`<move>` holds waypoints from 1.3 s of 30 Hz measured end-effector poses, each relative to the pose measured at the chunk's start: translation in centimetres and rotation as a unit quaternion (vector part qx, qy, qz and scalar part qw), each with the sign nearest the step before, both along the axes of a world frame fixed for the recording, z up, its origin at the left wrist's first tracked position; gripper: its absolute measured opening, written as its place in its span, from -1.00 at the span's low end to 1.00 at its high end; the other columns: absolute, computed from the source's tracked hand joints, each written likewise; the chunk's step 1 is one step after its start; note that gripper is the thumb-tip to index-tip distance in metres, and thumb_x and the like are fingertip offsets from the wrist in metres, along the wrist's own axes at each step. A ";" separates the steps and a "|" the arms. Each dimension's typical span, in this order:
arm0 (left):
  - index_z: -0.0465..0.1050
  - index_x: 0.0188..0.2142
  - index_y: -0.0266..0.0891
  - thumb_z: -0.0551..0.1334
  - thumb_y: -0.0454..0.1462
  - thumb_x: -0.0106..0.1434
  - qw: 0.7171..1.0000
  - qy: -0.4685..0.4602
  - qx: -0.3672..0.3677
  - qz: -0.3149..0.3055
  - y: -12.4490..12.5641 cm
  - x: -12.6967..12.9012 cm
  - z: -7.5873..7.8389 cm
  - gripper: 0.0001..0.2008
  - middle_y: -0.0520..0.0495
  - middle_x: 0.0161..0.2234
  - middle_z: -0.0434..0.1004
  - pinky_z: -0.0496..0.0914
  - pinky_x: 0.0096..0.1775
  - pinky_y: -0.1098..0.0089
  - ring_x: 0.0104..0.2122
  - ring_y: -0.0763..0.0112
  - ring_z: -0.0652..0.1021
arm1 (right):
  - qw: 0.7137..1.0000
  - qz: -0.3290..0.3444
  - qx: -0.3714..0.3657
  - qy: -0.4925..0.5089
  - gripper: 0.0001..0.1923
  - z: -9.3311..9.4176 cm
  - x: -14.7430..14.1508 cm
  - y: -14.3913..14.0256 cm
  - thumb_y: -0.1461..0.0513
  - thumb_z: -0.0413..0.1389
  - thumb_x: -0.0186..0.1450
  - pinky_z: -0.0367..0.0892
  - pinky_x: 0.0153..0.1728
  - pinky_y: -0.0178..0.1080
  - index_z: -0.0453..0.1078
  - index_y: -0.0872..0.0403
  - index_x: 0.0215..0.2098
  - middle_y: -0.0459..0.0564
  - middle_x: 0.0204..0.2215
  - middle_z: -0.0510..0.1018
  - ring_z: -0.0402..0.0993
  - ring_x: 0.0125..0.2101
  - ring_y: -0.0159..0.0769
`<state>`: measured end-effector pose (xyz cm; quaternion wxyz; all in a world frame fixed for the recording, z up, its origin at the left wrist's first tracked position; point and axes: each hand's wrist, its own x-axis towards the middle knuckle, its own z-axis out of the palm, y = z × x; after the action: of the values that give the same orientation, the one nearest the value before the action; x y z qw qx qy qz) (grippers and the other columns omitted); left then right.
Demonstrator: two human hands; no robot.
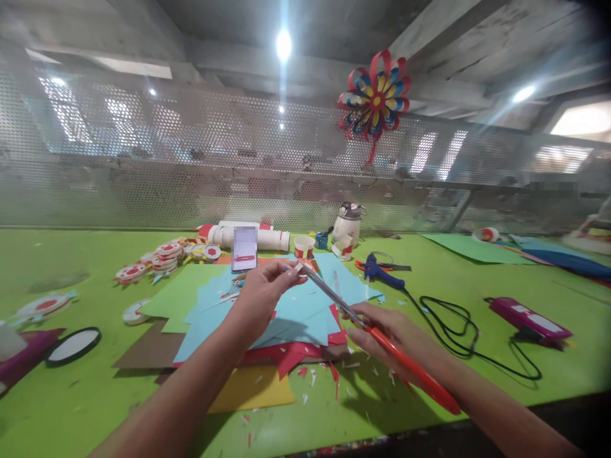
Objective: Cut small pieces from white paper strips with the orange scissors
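Left hand (260, 294) fingertips pinch the metal blade tip of the long red-handled craft knife (377, 334) at frame centre, right hand (391, 331) clenched on its handle, above light-blue paper sheets (305, 312); advisable: keep fingertips off the edge

A perforated metal screen (191, 165) ran behind the green table (71, 407); above the screen, concrete ceiling, bright ceiling lamp (283, 44), and a paper pinwheel (375, 97) hung there.

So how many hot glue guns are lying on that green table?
1: the blue hot glue gun lies on the green table, beyond the right hand, past the light blue paper sheets.
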<state>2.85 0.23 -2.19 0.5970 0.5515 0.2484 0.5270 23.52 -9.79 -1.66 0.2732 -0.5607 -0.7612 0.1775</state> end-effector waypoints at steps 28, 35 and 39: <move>0.46 -0.52 -0.30 0.34 -0.28 0.05 0.998 -0.015 -0.025 -0.047 -0.6 0.1 0.2 -0.87 -0.11 -0.36 0.58 0.37 -0.10 0.27 -0.28 0.34 0.53 | 0.999 0.027 0.023 -0.002 -0.69 -0.6 -0.3 -0.9 0.10 0.01 0.30 0.18 -0.53 -0.35 0.46 0.16 -0.28 -0.08 -0.54 0.35 0.23 -0.54 -0.36; 0.48 -0.52 -0.31 0.34 -0.30 0.04 0.997 -0.028 -0.041 -0.059 -0.8 0.3 0.2 -0.89 -0.10 -0.37 0.56 0.39 -0.13 0.28 -0.28 0.35 0.53 | 0.998 0.012 0.062 0.002 -0.73 -1.3 -0.7 -1.3 0.12 0.03 0.29 0.18 -0.56 -0.37 0.43 0.14 -0.38 -0.13 -0.62 0.31 0.22 -0.60 -0.38; 0.49 -0.51 -0.32 0.33 -0.33 0.06 0.995 -0.027 -0.048 -0.080 -1.1 0.1 0.4 -0.92 -0.11 -0.33 0.56 0.40 -0.14 0.29 -0.24 0.32 0.53 | 0.997 0.008 0.078 -0.016 -0.75 -1.8 -0.5 -1.6 0.16 0.01 0.30 0.18 -0.55 -0.37 0.40 0.15 -0.40 -0.11 -0.61 0.33 0.26 -0.59 -0.37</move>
<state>3.00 -0.83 -1.80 0.6698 0.5257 0.2123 0.4796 23.00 -11.40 -3.45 0.3027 -0.5343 -0.7814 0.1107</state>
